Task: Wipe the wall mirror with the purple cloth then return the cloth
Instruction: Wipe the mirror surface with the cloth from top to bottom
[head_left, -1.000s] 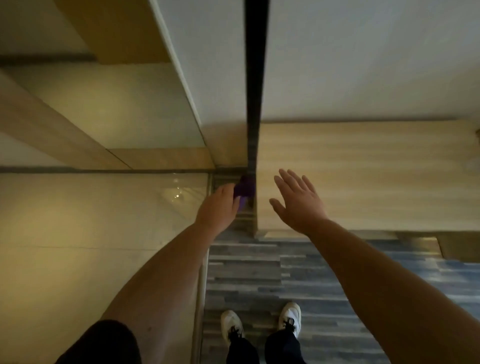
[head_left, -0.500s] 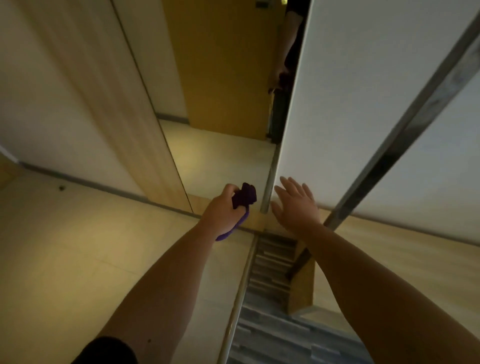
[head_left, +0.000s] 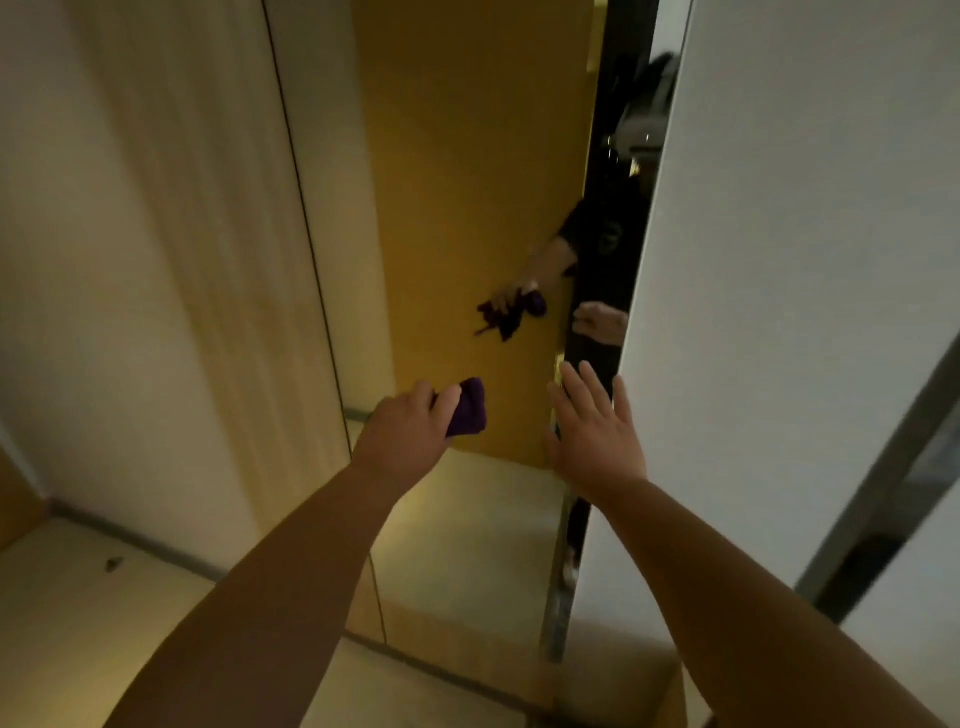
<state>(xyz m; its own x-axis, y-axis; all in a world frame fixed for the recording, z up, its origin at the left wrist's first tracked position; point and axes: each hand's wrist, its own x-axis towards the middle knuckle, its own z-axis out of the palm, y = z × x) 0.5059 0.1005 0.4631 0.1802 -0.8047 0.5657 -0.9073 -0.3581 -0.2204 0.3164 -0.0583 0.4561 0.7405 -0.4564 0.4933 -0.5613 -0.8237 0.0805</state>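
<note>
Here the left hand (head_left: 410, 431) is clenching the purple cloth (head_left: 467, 408), which is bunching into a dark violet wad that is poking out past the thumb and fingers. The cloth is hovering just in front of the wall mirror (head_left: 467, 156), near its lower part; whether it is touching the glass cannot be told. The mirror is showing a yellowish wooden panel and a blurred reflection of the hand gripping a ragged, dangling purple cloth. The right hand (head_left: 592, 431) is spreading flat, fingers released and apart, at the mirror's right edge beside a white wall (head_left: 779, 260).
</note>
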